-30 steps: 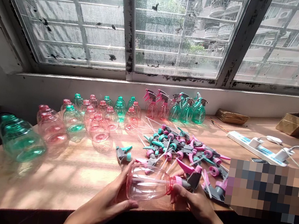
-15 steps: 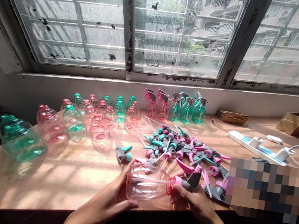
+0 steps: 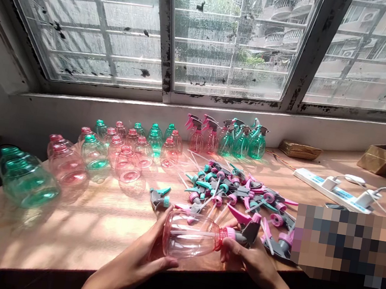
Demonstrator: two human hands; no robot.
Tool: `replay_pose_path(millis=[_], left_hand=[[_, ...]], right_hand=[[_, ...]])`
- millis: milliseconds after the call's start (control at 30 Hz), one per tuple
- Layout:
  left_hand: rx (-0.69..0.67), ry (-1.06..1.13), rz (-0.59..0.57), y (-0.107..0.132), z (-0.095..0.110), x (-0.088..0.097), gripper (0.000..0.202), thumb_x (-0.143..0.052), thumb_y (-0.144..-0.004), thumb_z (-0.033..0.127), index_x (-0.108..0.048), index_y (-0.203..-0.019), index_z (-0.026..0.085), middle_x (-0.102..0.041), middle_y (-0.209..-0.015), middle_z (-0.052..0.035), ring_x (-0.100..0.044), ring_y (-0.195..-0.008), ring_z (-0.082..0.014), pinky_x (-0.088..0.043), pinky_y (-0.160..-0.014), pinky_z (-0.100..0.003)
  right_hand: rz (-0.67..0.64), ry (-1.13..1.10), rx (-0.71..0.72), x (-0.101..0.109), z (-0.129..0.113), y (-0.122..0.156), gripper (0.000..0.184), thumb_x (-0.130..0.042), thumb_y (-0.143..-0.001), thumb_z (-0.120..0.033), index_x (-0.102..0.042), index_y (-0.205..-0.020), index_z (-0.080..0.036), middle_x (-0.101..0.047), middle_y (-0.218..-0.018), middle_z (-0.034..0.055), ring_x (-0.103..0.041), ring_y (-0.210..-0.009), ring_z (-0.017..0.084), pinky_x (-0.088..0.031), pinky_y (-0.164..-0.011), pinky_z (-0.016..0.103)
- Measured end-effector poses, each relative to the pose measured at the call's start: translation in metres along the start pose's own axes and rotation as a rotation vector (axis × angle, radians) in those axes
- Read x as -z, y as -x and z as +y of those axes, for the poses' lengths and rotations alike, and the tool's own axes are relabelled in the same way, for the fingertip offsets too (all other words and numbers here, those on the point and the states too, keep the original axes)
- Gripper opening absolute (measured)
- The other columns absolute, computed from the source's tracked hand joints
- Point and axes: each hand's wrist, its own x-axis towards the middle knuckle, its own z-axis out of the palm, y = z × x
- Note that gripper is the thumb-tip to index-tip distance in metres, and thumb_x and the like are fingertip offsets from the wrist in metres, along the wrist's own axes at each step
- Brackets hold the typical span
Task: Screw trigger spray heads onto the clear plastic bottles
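A clear pink spray bottle lies on its side between my hands at the table's front edge, its neck toward the right. My left hand is wrapped round the bottle's base, thumb below and fingers behind. At the other end, my right hand grips the pink collar of the grey and pink trigger sprayer on the neck. The sprayer's thin tube runs inside the bottle. Just beyond my left hand a grey and teal sprayer head lies alone. Behind the bottle spreads a pile of loose sprayer heads.
Several open pink and green bottles, among them a green bottle, stand at the left. By the wall are several bottles with sprayers, including a green one. A white power strip with plugs and a brown packet lie at the right.
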Motion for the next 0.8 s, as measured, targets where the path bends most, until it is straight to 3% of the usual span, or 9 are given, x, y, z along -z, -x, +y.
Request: replay_pose_path(millis=[333,700,800], left_hand=[[-0.032,0.021,0.000,-0.0014,-0.0018,-0.0015,0.096,-0.068,-0.105,0.043,-0.003,-0.174,0.034,-0.005,-0.184,-0.0022,-0.007,-0.168,-0.0327,-0.007,-0.136,-0.052],[-0.019,0.071,0.009,0.0002,-0.0061,-0.0027,0.100,-0.068,-0.104,0.050,0.004,-0.172,0.041,0.000,-0.184,0.0018,0.004,-0.168,-0.0346,-0.002,-0.135,-0.056],[-0.015,0.152,0.001,-0.0001,-0.0003,-0.0017,0.104,-0.067,-0.103,0.056,0.009,-0.172,0.039,-0.001,-0.184,0.0002,0.004,-0.167,-0.0364,-0.008,-0.135,-0.057]], right_hand=[[0.007,0.003,-0.018,-0.0001,0.0007,0.0017,0.050,-0.083,-0.085,-0.066,-0.080,-0.074,-0.017,-0.076,-0.063,0.0042,-0.070,-0.061,0.020,-0.056,-0.066,0.032],[-0.008,-0.018,-0.013,-0.0012,-0.0021,0.0021,0.049,-0.081,-0.087,-0.067,-0.079,-0.082,-0.018,-0.077,-0.065,0.0030,-0.070,-0.061,0.019,-0.057,-0.067,0.031],[-0.010,-0.015,-0.013,-0.0014,-0.0011,0.0024,0.050,-0.080,-0.088,-0.067,-0.079,-0.081,-0.017,-0.076,-0.064,0.0033,-0.069,-0.060,0.019,-0.057,-0.065,0.030]])
